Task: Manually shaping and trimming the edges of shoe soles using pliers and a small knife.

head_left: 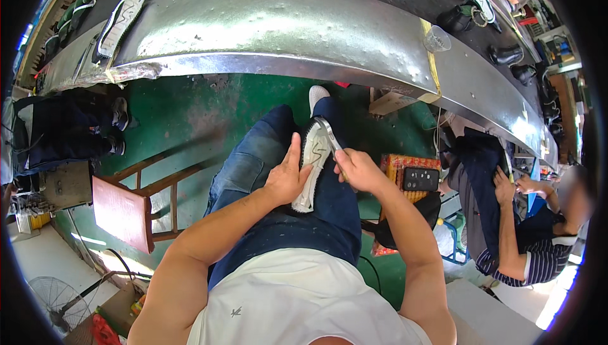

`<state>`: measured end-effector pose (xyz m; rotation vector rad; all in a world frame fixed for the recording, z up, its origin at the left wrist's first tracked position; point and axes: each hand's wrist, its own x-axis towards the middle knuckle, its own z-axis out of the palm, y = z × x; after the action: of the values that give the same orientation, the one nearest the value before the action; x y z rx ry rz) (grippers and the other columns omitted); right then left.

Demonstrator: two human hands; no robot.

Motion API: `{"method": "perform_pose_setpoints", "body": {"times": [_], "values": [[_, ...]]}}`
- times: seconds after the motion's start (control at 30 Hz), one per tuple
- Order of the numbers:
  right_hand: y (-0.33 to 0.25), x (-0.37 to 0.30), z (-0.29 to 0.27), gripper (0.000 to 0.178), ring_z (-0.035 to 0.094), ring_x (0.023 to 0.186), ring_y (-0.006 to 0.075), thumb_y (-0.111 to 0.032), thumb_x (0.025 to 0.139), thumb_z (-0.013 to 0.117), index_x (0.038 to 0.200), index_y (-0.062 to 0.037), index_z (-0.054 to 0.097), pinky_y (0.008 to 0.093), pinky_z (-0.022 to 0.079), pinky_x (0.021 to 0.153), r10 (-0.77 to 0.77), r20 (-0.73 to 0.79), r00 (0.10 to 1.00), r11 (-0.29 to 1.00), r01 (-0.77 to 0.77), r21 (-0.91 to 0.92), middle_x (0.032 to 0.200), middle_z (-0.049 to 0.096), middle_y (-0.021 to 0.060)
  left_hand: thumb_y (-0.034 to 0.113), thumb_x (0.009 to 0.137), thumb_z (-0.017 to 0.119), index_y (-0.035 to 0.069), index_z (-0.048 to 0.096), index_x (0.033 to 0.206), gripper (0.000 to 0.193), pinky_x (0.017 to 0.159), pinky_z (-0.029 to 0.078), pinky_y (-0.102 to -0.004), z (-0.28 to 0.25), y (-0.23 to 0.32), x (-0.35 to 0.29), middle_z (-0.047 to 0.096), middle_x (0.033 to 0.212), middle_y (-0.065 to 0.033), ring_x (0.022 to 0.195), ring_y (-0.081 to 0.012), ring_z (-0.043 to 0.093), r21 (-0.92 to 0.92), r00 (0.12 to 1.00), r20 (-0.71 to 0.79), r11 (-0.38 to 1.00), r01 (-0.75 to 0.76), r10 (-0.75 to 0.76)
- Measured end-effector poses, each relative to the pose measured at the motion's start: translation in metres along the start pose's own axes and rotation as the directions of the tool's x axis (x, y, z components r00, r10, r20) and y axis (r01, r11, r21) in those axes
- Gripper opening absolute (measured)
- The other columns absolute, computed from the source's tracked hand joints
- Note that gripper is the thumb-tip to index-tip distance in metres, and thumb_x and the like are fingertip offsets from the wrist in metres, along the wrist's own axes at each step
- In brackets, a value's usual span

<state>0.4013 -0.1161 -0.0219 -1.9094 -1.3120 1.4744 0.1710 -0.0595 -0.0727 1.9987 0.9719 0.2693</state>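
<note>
I am sitting with one shoe (315, 157) on my lap, lying along my right thigh. It has its underside up, pale in colour, with a dark wavy line across the middle and a jagged edge around it. One narrow end points away from me, toward the bench (278, 25), and the other end points to my belly.

My right hand (359, 169) grasps a tool (329, 133), the fingers closed around its handle. The curved metal part of this tool lies over the far end of the shoe, at its right side; if it bites the edge, I cannot tell.

My left hand (286, 179) is at the left side of the shoe. The index finger is stretched straight forward, and the thumb reaches onto the underside. These fingers are not clenched; how the other ones are bent, I cannot see well.

On the metal bench before me, another shoe (120, 22) lies at the left, and a clear cup (437, 39) stands at the right, near a yellow strip. To my left is a wooden stool (121, 209) on the green floor. To my right, a co-worker (538, 256) in a striped shirt handles dark cloth.
</note>
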Motion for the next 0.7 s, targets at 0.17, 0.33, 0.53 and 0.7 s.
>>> {"method": "perform_pose_setpoints", "body": {"times": [0.17,0.33,0.53,0.7], "values": [[0.025,-0.033,0.039,0.040,0.066,0.086,0.0464,-0.036,0.106,0.046,0.102,0.0015,0.060,0.0526,0.052,0.078,-0.213,-0.007,0.977,0.900,0.193,-0.390,0.087,0.068,0.0244,0.034,0.098,0.062,-0.005,-0.005,0.159,0.098,0.116,0.037,-0.0427,-0.004,0.011,0.003,0.027,0.158,-0.0345,0.142,-0.0454,0.041,-0.065,0.946,0.188,0.958,0.280,-0.264],[0.006,-0.047,0.029,0.041,0.066,0.089,0.0462,-0.038,0.106,0.046,0.103,0.0009,0.059,0.0540,0.051,0.079,-0.109,0.020,0.994,0.900,0.107,-0.423,0.093,0.068,0.0256,0.022,0.095,0.067,0.009,-0.022,0.160,0.110,0.126,0.011,-0.0359,-0.018,-0.022,-0.027,-0.007,0.169,-0.0237,0.157,-0.0328,0.003,-0.504,0.877,0.479,0.808,0.305,-0.033],[0.012,-0.072,0.054,0.040,0.066,0.088,0.0458,-0.038,0.106,0.047,0.100,-0.0005,0.059,0.0537,0.051,0.079,-0.200,-0.009,0.980,0.928,0.186,-0.322,0.092,0.069,0.0242,0.017,0.096,0.066,0.012,-0.024,0.159,0.110,0.123,0.019,-0.0349,-0.014,-0.010,-0.026,0.012,0.166,-0.0250,0.153,-0.0309,0.021,-0.479,0.906,0.417,0.831,0.285,-0.070],[0.032,-0.078,0.057,0.038,0.069,0.079,0.0361,-0.034,0.108,0.045,0.100,0.0007,0.059,0.0444,0.054,0.074,-0.092,-0.027,0.995,0.992,0.089,-0.093,0.085,0.069,0.0186,0.030,0.096,0.069,0.003,0.002,0.160,0.096,0.118,0.032,-0.0378,-0.019,-0.028,0.004,0.037,0.154,-0.0236,0.141,-0.0292,0.041,-0.283,0.925,0.311,0.908,0.308,-0.217]]}}
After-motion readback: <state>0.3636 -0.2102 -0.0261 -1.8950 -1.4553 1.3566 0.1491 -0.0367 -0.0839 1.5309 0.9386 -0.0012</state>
